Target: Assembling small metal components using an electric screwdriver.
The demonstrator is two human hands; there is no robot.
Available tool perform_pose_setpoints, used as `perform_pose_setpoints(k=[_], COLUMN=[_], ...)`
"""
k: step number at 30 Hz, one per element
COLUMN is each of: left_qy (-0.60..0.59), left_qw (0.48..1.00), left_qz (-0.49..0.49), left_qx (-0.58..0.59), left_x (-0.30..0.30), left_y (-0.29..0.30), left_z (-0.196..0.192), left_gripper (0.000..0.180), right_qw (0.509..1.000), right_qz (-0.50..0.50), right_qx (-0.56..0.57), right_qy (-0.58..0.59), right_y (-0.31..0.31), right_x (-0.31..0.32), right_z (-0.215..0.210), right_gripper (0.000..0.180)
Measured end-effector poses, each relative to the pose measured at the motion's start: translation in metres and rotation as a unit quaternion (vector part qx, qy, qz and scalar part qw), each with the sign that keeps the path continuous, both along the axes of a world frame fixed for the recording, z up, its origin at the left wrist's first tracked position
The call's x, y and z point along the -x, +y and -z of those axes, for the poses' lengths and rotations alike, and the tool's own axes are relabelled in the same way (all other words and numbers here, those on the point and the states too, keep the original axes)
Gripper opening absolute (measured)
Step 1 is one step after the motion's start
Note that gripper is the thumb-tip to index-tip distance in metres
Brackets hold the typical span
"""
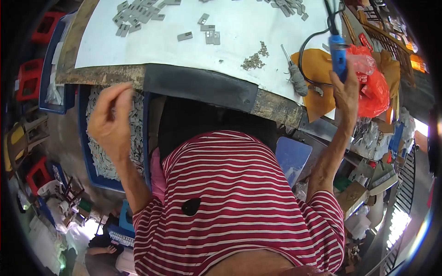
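My right hand [346, 92] is closed round the lower end of a blue electric screwdriver [339, 55], held upright at the table's right side. A dark cord runs from the tool's top. My left hand [109, 122] hovers above a blue crate [83, 138] of small pale parts, left of the table edge. Its fingers are bent together toward the thumb; whatever they may hold is hidden. On the white-covered table [152, 50] lie several small grey rectangular blocks [212, 37] and a scatter of tiny brass-coloured screws [253, 60].
A hand screwdriver with a grey wrapped handle [296, 78] lies beside an orange-yellow cloth [317, 66] and a red plastic bag [374, 94]. More grey blocks [140, 13] are heaped at the far left. Red stools [30, 79] stand leftward; another person's hand [110, 250] shows at lower left.
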State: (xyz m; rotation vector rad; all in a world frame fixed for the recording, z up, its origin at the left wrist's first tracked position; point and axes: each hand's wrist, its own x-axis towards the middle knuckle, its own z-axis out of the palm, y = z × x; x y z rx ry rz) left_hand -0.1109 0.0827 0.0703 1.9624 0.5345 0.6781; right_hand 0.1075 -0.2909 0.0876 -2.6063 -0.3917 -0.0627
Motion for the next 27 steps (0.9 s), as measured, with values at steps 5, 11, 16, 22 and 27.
perform_pose_setpoints(k=[5,11,16,22,27], left_qy=[0.001,-0.042,-0.036,0.028,0.018], left_qw=[0.988,0.968,0.989,0.981,0.963], left_qz=[0.140,0.242,0.135,0.079,0.089], left_qx=[0.064,0.050,-0.048,-0.176,-0.252], left_x=[-0.042,-0.075,-0.096,-0.117,-0.119], left_y=[-0.045,-0.088,-0.073,-0.070,-0.075], left_z=[0.010,0.025,0.040,0.059,0.064], left_gripper=[0.008,0.009,0.011,0.019,0.021], right_qw=[0.964,0.768,0.562,0.536,0.711], right_qz=[0.020,-0.162,-0.283,-0.359,-0.286], right_qx=[-0.262,-0.589,-0.712,-0.689,-0.613], right_qy=[0.032,0.190,0.311,0.331,0.192], right_y=[0.032,0.064,0.084,0.115,0.116], right_x=[0.019,0.025,0.018,0.016,0.025], right_z=[-0.046,-0.041,-0.026,-0.027,-0.023], right_gripper=[0.040,0.066,0.068,0.048,0.038])
